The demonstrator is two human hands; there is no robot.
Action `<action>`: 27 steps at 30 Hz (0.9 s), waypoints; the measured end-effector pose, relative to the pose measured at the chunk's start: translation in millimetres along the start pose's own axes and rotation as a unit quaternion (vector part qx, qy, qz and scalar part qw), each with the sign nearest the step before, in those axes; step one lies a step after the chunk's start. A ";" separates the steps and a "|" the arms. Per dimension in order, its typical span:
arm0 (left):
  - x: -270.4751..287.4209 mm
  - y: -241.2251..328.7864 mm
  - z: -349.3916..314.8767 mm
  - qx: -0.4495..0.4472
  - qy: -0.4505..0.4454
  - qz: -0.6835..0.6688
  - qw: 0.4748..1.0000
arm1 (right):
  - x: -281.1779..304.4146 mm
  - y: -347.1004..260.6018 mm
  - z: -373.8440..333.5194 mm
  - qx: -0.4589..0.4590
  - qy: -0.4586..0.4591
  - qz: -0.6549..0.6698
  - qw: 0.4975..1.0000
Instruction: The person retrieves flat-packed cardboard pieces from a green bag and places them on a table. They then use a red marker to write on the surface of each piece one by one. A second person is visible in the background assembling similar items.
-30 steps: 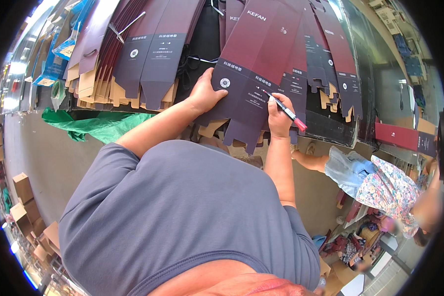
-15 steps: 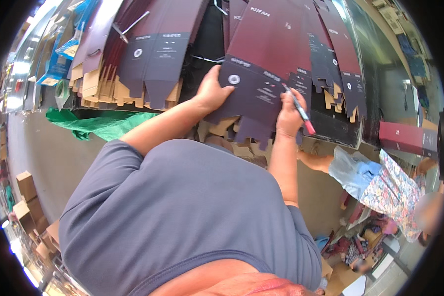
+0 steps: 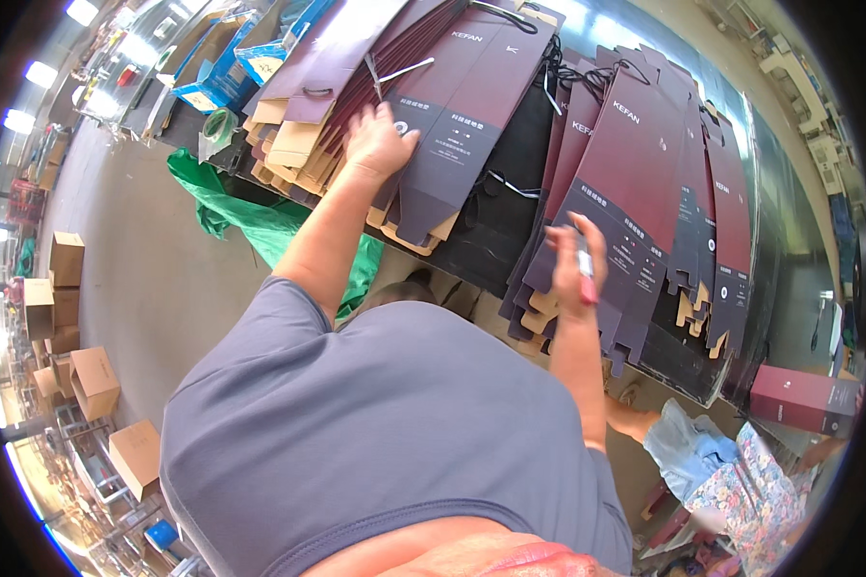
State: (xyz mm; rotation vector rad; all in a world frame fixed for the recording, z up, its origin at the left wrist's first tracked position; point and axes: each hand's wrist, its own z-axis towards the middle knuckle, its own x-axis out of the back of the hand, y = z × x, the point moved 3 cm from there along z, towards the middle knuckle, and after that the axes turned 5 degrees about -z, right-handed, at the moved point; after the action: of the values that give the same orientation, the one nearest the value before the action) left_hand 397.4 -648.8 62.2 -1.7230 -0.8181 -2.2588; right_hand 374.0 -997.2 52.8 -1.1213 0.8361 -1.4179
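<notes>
My left hand (image 3: 380,142) reaches onto the left stack of flat maroon and dark grey cartons (image 3: 452,91), its fingers spread at the cartons' edge beside a white strap (image 3: 404,71). Whether the fingertips press on a carton is hard to make out. My right hand (image 3: 577,255), somewhat blurred, is closed around a slim marker pen (image 3: 587,276) with a pale body and a red end. It hovers over the lower part of the right stack of cartons (image 3: 635,144), whose notched flaps hang toward me.
The stacks lie on a black table (image 3: 495,255). Blue open boxes (image 3: 207,67) and a roll of green tape (image 3: 218,127) are at the far left. Green sheeting (image 3: 250,226) hangs below the edge. At right, a person in a floral garment (image 3: 740,486) is beside a maroon box (image 3: 803,397).
My left hand has left the carton it was holding on the right stack and moved left to the other stack. My right hand still holds the marker pen. The view has shifted.
</notes>
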 end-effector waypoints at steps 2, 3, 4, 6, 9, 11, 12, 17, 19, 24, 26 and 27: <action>-12.3 -12.3 1.6 0.026 -0.077 -0.037 0.996 | -42.9 16.2 12.7 0.068 -0.057 -0.125 0.988; -8.6 -11.9 -0.4 0.013 -0.069 -0.037 0.997 | -64.2 8.4 19.5 0.087 -0.073 -0.127 0.985; -4.6 -4.4 -6.6 -0.009 -0.068 -0.042 0.997 | -81.0 13.2 25.2 0.108 -0.050 -0.148 0.982; 8.9 3.8 -19.1 -0.045 -0.066 -0.018 0.997 | -109.5 16.6 32.8 0.063 -0.064 -0.147 0.985; 24.7 -7.5 -15.3 -0.046 -0.067 -0.024 0.996 | -122.5 -15.6 34.8 0.069 -0.063 -0.202 0.975; 10.4 -39.9 3.8 0.067 -0.085 -0.266 0.958 | -115.5 -28.1 32.8 0.032 -0.071 -0.154 0.985; 9.4 -49.6 13.4 0.134 -0.174 -0.465 0.858 | -108.9 -34.9 31.4 0.005 -0.084 -0.124 0.989; 40.8 16.3 -30.4 0.112 -0.401 -0.665 0.620 | -45.7 -46.0 7.5 0.126 0.032 -0.129 0.983; 39.3 55.4 -56.8 0.114 -0.413 -0.661 0.617 | -3.9 -46.8 -5.8 0.119 0.044 -0.204 0.971; -16.2 117.7 -106.1 0.163 -0.470 -0.652 0.572 | 90.4 -2.7 -21.8 -0.004 0.178 -0.126 0.976; -29.7 128.1 -119.3 0.172 -0.492 -0.599 0.608 | 100.9 4.0 -20.6 -0.014 0.137 -0.021 0.990; -31.6 132.0 -122.9 0.180 -0.499 -0.584 0.614 | 103.0 11.5 -22.5 -0.023 0.121 0.035 0.992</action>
State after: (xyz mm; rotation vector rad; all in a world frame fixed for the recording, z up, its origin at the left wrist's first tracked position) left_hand 365.7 -828.9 52.3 -2.4701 -3.0566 -0.8034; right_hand 360.2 -1102.4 53.9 -0.9562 1.0732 -1.5010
